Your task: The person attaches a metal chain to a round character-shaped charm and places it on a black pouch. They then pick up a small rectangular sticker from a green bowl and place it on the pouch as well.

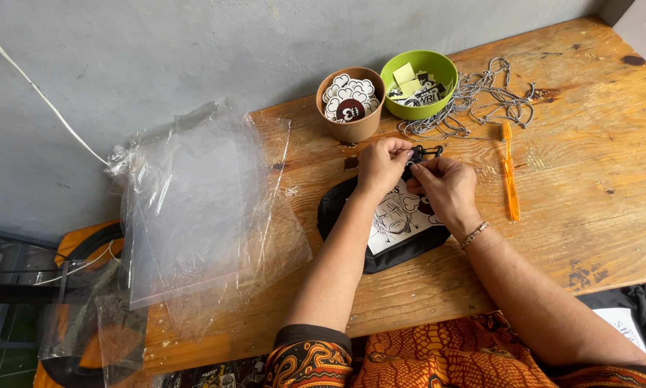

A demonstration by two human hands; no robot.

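Observation:
A small black pouch (391,248) with a white printed front lies on the wooden table (589,187). My left hand (382,164) and my right hand (445,188) meet at the pouch's top edge. Both pinch a small black cord or clasp piece (425,151) there. A thin bracelet is on my right wrist. What exactly sits between the fingertips is hidden by the fingers.
A brown cup (351,104) of stickers and a green bowl (418,74) of small items stand behind the hands. A tangle of metal ball chains (481,100) and an orange toothbrush (509,172) lie at the right. Clear plastic bags (200,208) are stacked at the left edge.

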